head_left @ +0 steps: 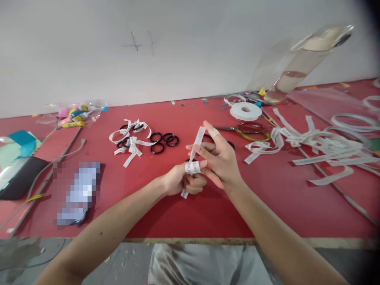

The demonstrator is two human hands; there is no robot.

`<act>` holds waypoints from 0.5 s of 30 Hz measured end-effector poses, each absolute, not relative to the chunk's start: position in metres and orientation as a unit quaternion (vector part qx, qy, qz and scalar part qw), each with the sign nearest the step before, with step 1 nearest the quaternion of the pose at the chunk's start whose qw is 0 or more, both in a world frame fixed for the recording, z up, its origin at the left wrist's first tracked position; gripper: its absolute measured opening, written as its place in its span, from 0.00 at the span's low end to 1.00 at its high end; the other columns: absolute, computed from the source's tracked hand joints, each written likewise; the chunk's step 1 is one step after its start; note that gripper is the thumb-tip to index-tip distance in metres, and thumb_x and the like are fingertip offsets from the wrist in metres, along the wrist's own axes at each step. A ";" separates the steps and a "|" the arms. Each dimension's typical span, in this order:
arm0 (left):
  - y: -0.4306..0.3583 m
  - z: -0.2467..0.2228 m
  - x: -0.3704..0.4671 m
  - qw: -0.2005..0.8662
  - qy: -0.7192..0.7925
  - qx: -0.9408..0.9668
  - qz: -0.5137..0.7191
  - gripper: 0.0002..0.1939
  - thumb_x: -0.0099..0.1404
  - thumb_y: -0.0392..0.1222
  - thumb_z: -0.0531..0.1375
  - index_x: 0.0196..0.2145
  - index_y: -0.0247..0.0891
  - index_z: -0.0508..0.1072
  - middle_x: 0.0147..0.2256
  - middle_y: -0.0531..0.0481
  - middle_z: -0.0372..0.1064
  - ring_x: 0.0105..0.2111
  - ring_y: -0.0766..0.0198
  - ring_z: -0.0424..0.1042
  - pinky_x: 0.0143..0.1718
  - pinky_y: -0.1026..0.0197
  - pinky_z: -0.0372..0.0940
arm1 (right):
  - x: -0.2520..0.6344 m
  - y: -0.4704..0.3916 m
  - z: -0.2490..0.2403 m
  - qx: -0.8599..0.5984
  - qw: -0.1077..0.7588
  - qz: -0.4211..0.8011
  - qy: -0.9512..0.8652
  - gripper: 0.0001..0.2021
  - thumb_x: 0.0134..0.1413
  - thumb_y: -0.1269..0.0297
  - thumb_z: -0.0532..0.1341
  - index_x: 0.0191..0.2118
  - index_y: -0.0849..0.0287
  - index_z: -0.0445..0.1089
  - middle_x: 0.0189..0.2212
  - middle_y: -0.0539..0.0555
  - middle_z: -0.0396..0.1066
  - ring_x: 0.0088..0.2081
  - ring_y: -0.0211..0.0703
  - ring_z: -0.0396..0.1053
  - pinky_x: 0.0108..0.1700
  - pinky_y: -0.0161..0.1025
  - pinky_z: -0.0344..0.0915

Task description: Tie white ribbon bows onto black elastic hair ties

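My left hand (185, 180) is closed, its fingers curled on a white printed ribbon (192, 168) that wraps around the thumb. One tail of the ribbon sticks out below the curled fingers. My right hand (221, 156) pinches the upper length of the same ribbon, and its free end points up beside the outstretched index finger. A pale band circles that finger. Behind my hands, black hair ties show only in part. To the left lie several loose black hair ties (157, 149), next to hair ties with ribbon bows (133, 147).
Scissors (252, 130) and a white ribbon roll (246, 111) lie behind my right hand. Cut ribbon strips (320, 146) pile up at right, below a tilted water bottle (291, 75). A blurred phone-like object (79, 192), a cable (56, 160) and a bag of coloured items (74, 114) are at left.
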State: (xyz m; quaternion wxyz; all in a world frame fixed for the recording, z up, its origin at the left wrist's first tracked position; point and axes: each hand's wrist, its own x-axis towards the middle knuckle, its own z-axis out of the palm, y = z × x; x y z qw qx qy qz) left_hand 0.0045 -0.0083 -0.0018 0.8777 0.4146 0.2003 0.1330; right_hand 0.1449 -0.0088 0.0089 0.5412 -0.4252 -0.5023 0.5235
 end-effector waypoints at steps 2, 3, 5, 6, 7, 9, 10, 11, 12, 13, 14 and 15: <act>-0.010 -0.002 0.006 0.875 0.209 0.413 0.140 0.32 0.68 0.61 0.48 0.35 0.27 0.77 0.16 0.62 0.35 0.15 0.72 0.33 0.17 0.64 0.32 | 0.145 -0.009 0.010 -0.428 0.542 0.527 -0.495 0.46 0.52 0.54 0.69 0.71 0.52 0.46 0.35 0.54 0.79 0.35 0.46 0.78 0.35 0.41 0.76; -0.010 -0.002 0.007 0.873 0.213 0.415 0.147 0.33 0.68 0.62 0.48 0.36 0.27 0.77 0.16 0.63 0.35 0.15 0.72 0.33 0.17 0.64 0.32 | 0.145 -0.009 0.011 -0.428 0.544 0.530 -0.490 0.47 0.52 0.54 0.69 0.71 0.53 0.44 0.35 0.53 0.79 0.34 0.46 0.78 0.34 0.41 0.76; -0.010 -0.003 0.007 0.864 0.221 0.419 0.169 0.34 0.68 0.63 0.47 0.37 0.27 0.77 0.16 0.63 0.34 0.15 0.72 0.32 0.17 0.64 0.32 | 0.145 -0.009 0.013 -0.427 0.551 0.529 -0.484 0.47 0.51 0.53 0.69 0.71 0.54 0.45 0.34 0.53 0.79 0.35 0.47 0.78 0.32 0.41 0.76; -0.009 -0.003 0.007 0.860 0.226 0.421 0.181 0.35 0.68 0.64 0.46 0.37 0.27 0.77 0.16 0.62 0.34 0.15 0.72 0.32 0.17 0.64 0.32 | 0.146 -0.009 0.013 -0.426 0.552 0.527 -0.485 0.44 0.51 0.53 0.69 0.70 0.54 0.49 0.34 0.53 0.79 0.35 0.47 0.78 0.32 0.41 0.76; -0.009 -0.003 0.007 0.856 0.231 0.421 0.192 0.35 0.68 0.64 0.46 0.37 0.28 0.77 0.16 0.62 0.34 0.15 0.72 0.32 0.17 0.65 0.32 | 0.147 -0.009 0.014 -0.427 0.552 0.523 -0.490 0.41 0.51 0.52 0.69 0.68 0.54 0.54 0.34 0.52 0.79 0.36 0.47 0.78 0.32 0.41 0.76; -0.007 -0.002 0.006 0.854 0.235 0.417 0.206 0.35 0.68 0.63 0.45 0.37 0.28 0.77 0.17 0.62 0.34 0.16 0.72 0.32 0.18 0.65 0.31 | 0.149 -0.008 0.012 -0.427 0.553 0.513 -0.499 0.29 0.51 0.52 0.69 0.58 0.53 0.68 0.34 0.53 0.79 0.38 0.47 0.78 0.33 0.41 0.76; -0.006 -0.001 0.005 0.856 0.232 0.411 0.212 0.36 0.68 0.64 0.44 0.37 0.27 0.77 0.17 0.62 0.34 0.16 0.72 0.32 0.17 0.65 0.32 | 0.150 -0.008 0.011 -0.427 0.559 0.502 -0.503 0.22 0.50 0.52 0.69 0.51 0.53 0.73 0.34 0.53 0.79 0.38 0.47 0.78 0.34 0.41 0.77; -0.005 0.001 0.005 0.858 0.228 0.405 0.217 0.36 0.68 0.64 0.44 0.37 0.28 0.77 0.17 0.62 0.34 0.16 0.72 0.32 0.17 0.65 0.32 | 0.151 -0.008 0.009 -0.429 0.569 0.488 -0.505 0.17 0.50 0.52 0.69 0.44 0.53 0.75 0.34 0.53 0.78 0.39 0.47 0.78 0.36 0.42 0.77; -0.004 0.002 0.004 0.861 0.225 0.397 0.224 0.36 0.68 0.64 0.44 0.37 0.28 0.77 0.16 0.62 0.34 0.16 0.72 0.32 0.17 0.65 0.32 | 0.151 -0.008 0.008 -0.432 0.580 0.471 -0.506 0.13 0.50 0.52 0.70 0.39 0.54 0.76 0.34 0.53 0.78 0.39 0.47 0.78 0.37 0.42 0.77; -0.004 0.003 0.003 0.863 0.222 0.390 0.230 0.36 0.68 0.65 0.44 0.36 0.28 0.77 0.16 0.62 0.35 0.15 0.71 0.32 0.17 0.65 0.33 | 0.152 -0.008 0.006 -0.434 0.590 0.457 -0.504 0.12 0.50 0.52 0.70 0.36 0.53 0.76 0.34 0.53 0.77 0.39 0.47 0.77 0.38 0.43 0.77; -0.003 0.003 0.002 0.865 0.221 0.383 0.238 0.36 0.68 0.65 0.44 0.36 0.29 0.77 0.16 0.62 0.35 0.16 0.71 0.32 0.17 0.65 0.33 | 0.151 -0.009 0.005 -0.433 0.598 0.449 -0.503 0.11 0.51 0.52 0.69 0.34 0.53 0.76 0.33 0.53 0.77 0.38 0.47 0.77 0.37 0.43 0.77; -0.003 0.004 0.002 0.865 0.222 0.377 0.247 0.35 0.68 0.66 0.45 0.35 0.31 0.76 0.17 0.62 0.35 0.16 0.72 0.32 0.17 0.65 0.33 | 0.151 -0.009 0.004 -0.428 0.601 0.448 -0.505 0.10 0.51 0.52 0.69 0.34 0.52 0.76 0.33 0.52 0.76 0.38 0.47 0.77 0.36 0.44 0.77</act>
